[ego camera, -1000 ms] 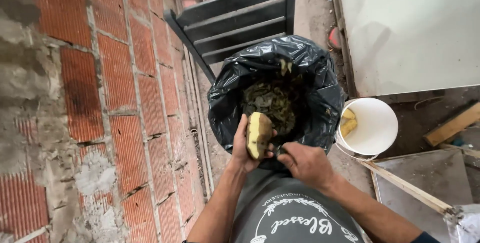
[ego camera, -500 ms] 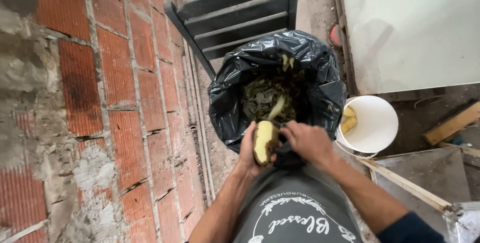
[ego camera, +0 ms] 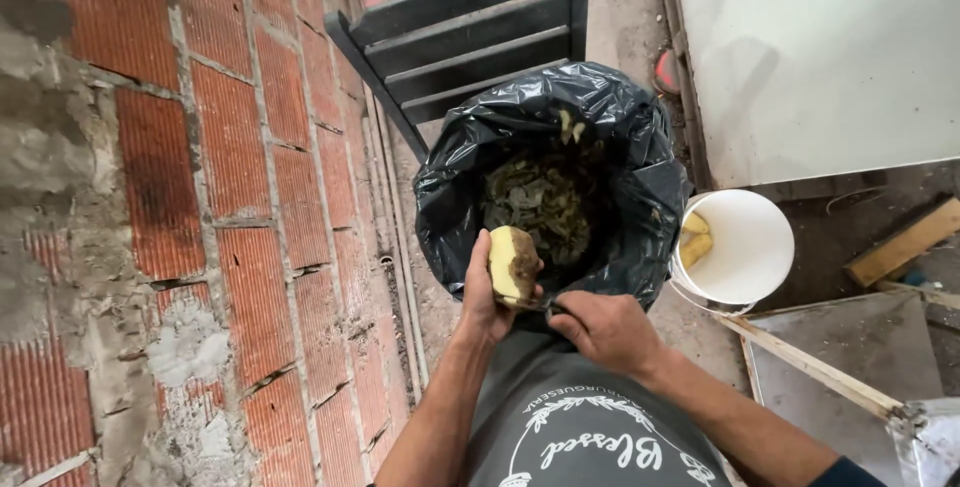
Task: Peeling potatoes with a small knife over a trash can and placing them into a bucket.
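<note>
Peelings [ego camera: 535, 209] in bin bag [ego camera: 640, 147], potatoes [ego camera: 694, 239] in bucket [ego camera: 750, 247]

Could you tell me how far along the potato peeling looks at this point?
Done: peeled pieces lie in the white bucket, and peelings sit in the black bag. In hand: the left hand holds a half-peeled potato; the right hand works at its base. Left: its brown skin patch.

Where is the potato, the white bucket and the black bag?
potato [ego camera: 512, 265]: head view, on the peeled yellow side, held in the left hand [ego camera: 485, 299].
white bucket [ego camera: 745, 247]: head view, on its bare inside wall.
black bag [ego camera: 640, 162]: head view, on the shiny right rim.
</note>
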